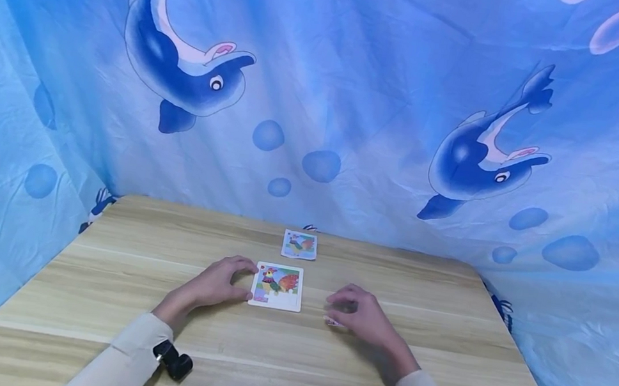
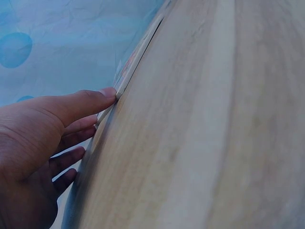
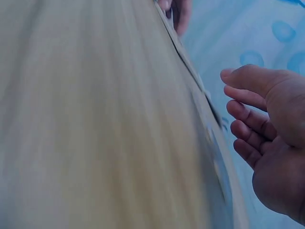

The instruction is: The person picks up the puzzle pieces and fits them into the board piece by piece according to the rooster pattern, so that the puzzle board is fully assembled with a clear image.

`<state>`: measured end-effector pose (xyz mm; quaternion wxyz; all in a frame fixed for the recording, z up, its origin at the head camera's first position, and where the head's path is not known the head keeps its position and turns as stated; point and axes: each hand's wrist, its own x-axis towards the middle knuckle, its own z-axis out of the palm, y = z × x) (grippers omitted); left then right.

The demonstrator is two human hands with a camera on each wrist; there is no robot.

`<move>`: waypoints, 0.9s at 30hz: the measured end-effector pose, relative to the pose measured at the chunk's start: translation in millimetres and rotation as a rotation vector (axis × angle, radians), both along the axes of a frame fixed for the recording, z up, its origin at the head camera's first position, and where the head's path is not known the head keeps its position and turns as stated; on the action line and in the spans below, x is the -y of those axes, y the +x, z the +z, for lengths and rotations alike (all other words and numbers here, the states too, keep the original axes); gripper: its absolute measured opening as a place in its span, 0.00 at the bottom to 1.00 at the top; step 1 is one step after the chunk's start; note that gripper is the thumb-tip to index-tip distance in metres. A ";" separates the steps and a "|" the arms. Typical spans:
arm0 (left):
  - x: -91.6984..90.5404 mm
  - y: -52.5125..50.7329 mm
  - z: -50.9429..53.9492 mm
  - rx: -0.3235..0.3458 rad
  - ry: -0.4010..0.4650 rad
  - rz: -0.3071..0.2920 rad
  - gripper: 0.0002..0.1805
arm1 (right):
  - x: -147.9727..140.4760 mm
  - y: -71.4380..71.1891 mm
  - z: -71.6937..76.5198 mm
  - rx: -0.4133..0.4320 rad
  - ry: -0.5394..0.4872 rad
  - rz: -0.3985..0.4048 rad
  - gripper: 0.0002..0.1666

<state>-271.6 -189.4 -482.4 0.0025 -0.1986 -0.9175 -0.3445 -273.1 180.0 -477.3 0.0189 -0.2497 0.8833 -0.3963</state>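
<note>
On the wooden table lies a square jigsaw puzzle board (image 1: 277, 287) with a colourful rooster picture; its lower right part is plain white. My left hand (image 1: 222, 281) touches the board's left edge, thumb at the near corner and fingers farther up. In the left wrist view the board (image 2: 139, 59) appears edge-on beside the thumb. To the right of the board, my right hand (image 1: 361, 315) hovers low, fingers loosely bent. A small puzzle piece (image 1: 335, 322) shows partly under its thumb; the rest is hidden. The right wrist view shows nothing between the fingers (image 3: 245, 112).
A square card (image 1: 300, 245) with a similar rooster picture lies behind the board near the far edge. The table (image 1: 176, 238) ends at a blue curtain (image 1: 346, 81) printed with dolphins and bubbles. Black wrist devices (image 1: 173, 362) sit on both cuffs.
</note>
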 end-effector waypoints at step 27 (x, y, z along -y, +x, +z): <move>-1.4 -1.5 -1.5 0.008 0.002 0.009 0.30 | -30.3 4.1 -19.4 -0.005 0.064 -0.057 0.14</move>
